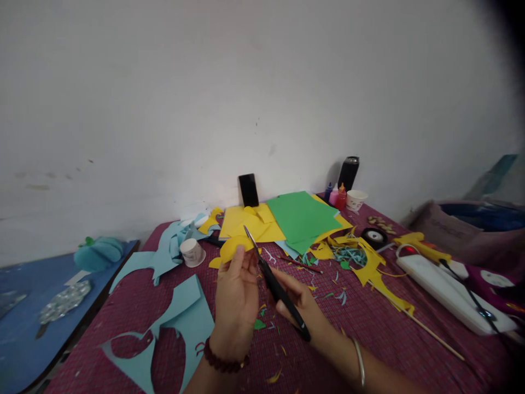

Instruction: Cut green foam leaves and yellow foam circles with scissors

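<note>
My left hand (238,284) is closed on a rounded piece of yellow paper (233,248), pinched between thumb and fingers. In my right hand (297,301) is a pair of black-handled scissors (275,283), its metal blades pointing up and away beside the yellow paper. The blade tips overlap the paper's right edge in view; whether they touch it I cannot tell. Just below the hands, small yellow, green and blue paper scraps lie on the red checked tablecloth (303,361).
Cut light-blue paper (186,312) lies at left, near a paper cup (192,253). Green sheets (303,219) and yellow sheets are stacked behind, with a phone (248,190) against the wall. At right are a tape roll (374,237), a white power strip (443,293) and a black bottle (348,173).
</note>
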`<act>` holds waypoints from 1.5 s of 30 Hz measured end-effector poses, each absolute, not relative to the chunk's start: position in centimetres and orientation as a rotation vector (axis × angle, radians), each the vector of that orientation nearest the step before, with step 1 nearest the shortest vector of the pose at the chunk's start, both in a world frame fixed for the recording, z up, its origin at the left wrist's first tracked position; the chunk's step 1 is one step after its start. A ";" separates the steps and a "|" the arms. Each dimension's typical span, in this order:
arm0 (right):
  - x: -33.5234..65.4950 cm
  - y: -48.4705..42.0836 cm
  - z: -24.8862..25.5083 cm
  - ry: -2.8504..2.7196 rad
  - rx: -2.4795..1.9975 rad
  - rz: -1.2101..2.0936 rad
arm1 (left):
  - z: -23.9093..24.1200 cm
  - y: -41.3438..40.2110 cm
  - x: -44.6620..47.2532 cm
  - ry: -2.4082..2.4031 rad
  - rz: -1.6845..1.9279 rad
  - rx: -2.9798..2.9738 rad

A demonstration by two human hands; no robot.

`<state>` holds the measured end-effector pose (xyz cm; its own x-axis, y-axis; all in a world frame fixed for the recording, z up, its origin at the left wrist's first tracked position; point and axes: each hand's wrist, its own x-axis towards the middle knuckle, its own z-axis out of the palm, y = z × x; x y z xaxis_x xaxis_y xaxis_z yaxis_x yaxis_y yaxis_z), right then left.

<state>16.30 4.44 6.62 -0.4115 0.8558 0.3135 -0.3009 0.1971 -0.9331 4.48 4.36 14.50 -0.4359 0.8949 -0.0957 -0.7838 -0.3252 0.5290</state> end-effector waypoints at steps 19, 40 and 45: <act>16.0 3.3 6.8 -1.368 -0.576 1.441 | 14.0 4.5 4.8 0.635 1.924 0.250; 16.5 4.0 6.3 -1.419 -0.517 1.717 | 12.1 3.6 1.6 0.792 1.970 0.220; 16.6 4.0 6.0 -1.433 -0.560 1.708 | 11.6 3.6 1.4 0.796 1.979 0.260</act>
